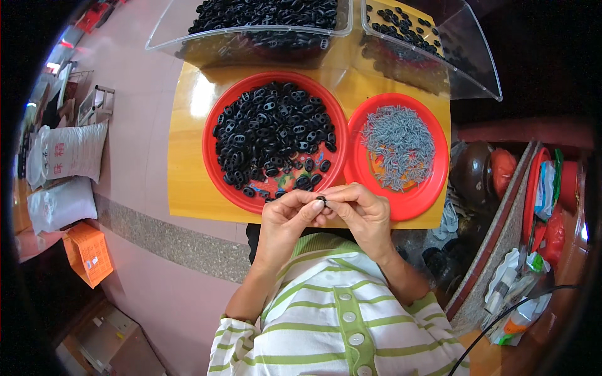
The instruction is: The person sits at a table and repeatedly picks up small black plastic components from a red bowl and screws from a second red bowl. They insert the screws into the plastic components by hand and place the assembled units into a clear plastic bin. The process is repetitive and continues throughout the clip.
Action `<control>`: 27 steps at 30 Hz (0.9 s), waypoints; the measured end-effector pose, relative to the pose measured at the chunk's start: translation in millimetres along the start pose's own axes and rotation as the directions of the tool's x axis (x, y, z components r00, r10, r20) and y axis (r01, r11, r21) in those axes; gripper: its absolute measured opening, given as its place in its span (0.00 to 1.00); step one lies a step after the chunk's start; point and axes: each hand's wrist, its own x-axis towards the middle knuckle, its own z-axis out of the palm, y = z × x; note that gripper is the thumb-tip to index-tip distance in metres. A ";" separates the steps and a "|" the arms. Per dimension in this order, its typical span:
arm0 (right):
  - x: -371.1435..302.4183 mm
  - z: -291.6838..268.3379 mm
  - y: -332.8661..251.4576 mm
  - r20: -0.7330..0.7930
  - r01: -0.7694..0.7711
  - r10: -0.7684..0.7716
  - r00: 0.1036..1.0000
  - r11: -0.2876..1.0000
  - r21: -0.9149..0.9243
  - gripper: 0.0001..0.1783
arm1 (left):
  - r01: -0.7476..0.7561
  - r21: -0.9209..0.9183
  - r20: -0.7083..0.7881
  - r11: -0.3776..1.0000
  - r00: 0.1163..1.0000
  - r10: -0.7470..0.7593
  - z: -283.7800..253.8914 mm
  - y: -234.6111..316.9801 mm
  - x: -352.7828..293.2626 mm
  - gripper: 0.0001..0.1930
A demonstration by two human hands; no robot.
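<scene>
Close to the table's front edge, my left hand (282, 219) pinches a small black plastic piece (321, 199) between thumb and fingertips. My right hand (367, 216) meets it there, thumb and fingertips closed at the same piece. Whether the right fingers also hold something tiny is hidden. Just beyond the hands, a round red tray (211, 141) bears a heap of black oval two-hole pieces (269, 119). To its right, a smaller red plate (441, 147) carries a pile of small slim grey pieces (401, 144), too fine to make out exactly.
Two clear plastic bins stand at the far side of the yellow table (185, 175): a left bin (251, 31) full of black pieces, a right bin (433, 56) with fewer. White sacks (72, 153) and an orange box (88, 250) lie left; a black cable (501, 313) curves at lower right.
</scene>
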 end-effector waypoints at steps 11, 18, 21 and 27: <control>51.6 -13.1 -12.7 0.247 0.337 -0.238 0.939 0.497 -0.799 0.07 | -0.115 0.084 -0.116 0.990 0.985 0.125 -24.1 22.4 1.3 0.07; 57.9 10.8 6.3 0.205 0.257 -0.216 0.955 0.250 -0.933 0.11 | -0.159 0.093 -0.189 0.983 0.966 0.174 -41.4 22.4 -2.9 0.06; 57.2 14.3 8.5 0.193 0.233 -0.177 0.965 0.239 -0.943 0.12 | -0.153 0.086 -0.201 0.984 0.965 0.168 -41.1 20.9 -4.1 0.06; 58.6 12.0 7.0 0.238 0.297 -0.219 0.946 0.294 -0.908 0.09 | -0.136 0.062 -0.196 0.989 0.970 0.145 -35.7 19.1 -2.2 0.06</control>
